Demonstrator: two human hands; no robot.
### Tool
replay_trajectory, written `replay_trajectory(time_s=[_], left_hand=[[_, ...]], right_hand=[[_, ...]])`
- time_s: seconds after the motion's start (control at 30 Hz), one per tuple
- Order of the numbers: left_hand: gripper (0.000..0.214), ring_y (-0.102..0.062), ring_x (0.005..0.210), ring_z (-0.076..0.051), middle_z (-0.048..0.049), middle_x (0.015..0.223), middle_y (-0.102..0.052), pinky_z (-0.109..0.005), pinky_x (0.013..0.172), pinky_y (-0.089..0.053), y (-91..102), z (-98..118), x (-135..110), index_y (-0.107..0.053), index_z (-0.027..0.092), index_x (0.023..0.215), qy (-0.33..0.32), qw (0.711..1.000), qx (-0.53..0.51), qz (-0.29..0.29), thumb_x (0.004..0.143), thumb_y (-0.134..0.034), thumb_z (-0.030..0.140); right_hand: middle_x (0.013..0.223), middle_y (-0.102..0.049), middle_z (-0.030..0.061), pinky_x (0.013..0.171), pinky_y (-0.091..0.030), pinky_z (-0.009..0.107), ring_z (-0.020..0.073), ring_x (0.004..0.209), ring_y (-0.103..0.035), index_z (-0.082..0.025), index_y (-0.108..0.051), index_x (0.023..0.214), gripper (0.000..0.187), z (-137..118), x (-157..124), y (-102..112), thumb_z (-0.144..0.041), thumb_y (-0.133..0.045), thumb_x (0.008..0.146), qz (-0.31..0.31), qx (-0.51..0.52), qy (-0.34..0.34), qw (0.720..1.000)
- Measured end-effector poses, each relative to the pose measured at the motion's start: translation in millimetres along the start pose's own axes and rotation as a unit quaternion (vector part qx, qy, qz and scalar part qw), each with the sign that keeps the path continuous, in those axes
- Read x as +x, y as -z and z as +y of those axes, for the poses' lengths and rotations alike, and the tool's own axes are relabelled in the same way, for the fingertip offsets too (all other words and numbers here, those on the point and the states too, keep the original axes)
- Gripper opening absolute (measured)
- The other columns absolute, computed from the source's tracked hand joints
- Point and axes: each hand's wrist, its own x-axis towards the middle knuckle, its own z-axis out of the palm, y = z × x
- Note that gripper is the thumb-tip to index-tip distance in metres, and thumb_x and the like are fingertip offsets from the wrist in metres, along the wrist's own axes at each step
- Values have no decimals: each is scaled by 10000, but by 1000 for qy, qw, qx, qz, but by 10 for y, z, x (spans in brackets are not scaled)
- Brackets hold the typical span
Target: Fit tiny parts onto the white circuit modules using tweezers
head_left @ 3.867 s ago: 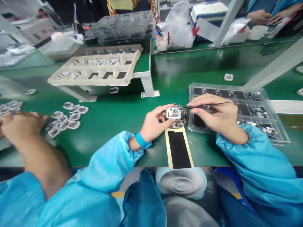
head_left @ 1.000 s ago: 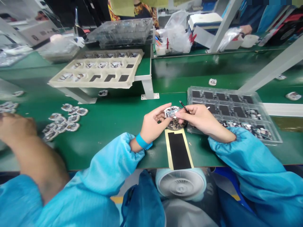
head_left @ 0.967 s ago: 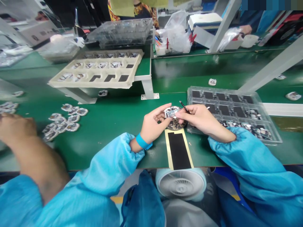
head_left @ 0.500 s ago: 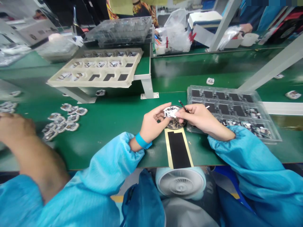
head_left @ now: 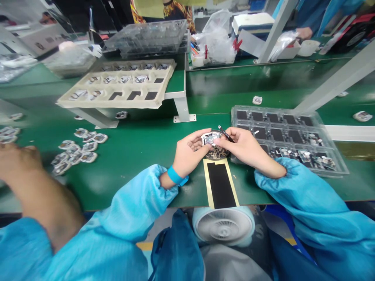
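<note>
My left hand is closed on a small white-rimmed electronic housing, with grey parts showing inside it. My right hand pinches a slim black tool, its far end pointing up and left; its kind is unclear. The right fingertips meet the housing's right side, and what they touch there is partly hidden. Just below the housing stands a round dish of tiny dark and brassy pieces. A black strip edged with yellow tape lies on the green bench in front of it.
A clear tray of circuit parts stands at right. Several similar housings are grouped at left, near a co-worker's arm. A cream tray sits on a raised shelf. A slanted white post crosses the right side.
The white piece that covered much of the housing's face no longer shows there; grey parts do. My right hand has shifted slightly left, and the black tool with it.
</note>
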Motion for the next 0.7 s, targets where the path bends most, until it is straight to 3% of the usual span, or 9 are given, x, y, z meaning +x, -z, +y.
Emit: replay_trajectory(time_s=[0.13,0.23,0.53,0.7], left_hand=[[479,-761,1044,-256,-123,1177,-776,-386,935,-638,-10,27,-2,-728,154,1212,15,1000,-25,-10,752,-853,208],[481,-756,1057,-254,-121,1184,-774,-373,918,-643,-26,30,-9,-730,156,1205,21,999,-37,-12,745,-861,204],[501,-768,940,-213,-105,1217,-766,-346,863,-648,-47,23,-24,-747,178,1185,39,994,-94,-34,707,-896,189],[428,-758,841,-205,-108,1186,-774,-323,724,-638,-24,47,2,-744,180,1192,32,999,-12,-35,805,-836,338]], right_hand=[[902,-724,13,810,-532,321,180,863,-681,-207,-616,950,378,83,33,-37,-321,-885,710,1,72,39,997],[910,-709,10,854,-530,333,178,884,-675,-202,-641,962,342,89,48,-52,-297,-865,722,-8,81,52,995],[857,-696,10,770,-501,315,174,814,-636,-186,-696,929,212,26,11,-35,-314,-799,795,-18,14,72,997],[824,-701,10,712,-492,297,168,767,-626,-180,-698,920,215,-19,-24,-9,-326,-803,802,-11,-9,82,997]])
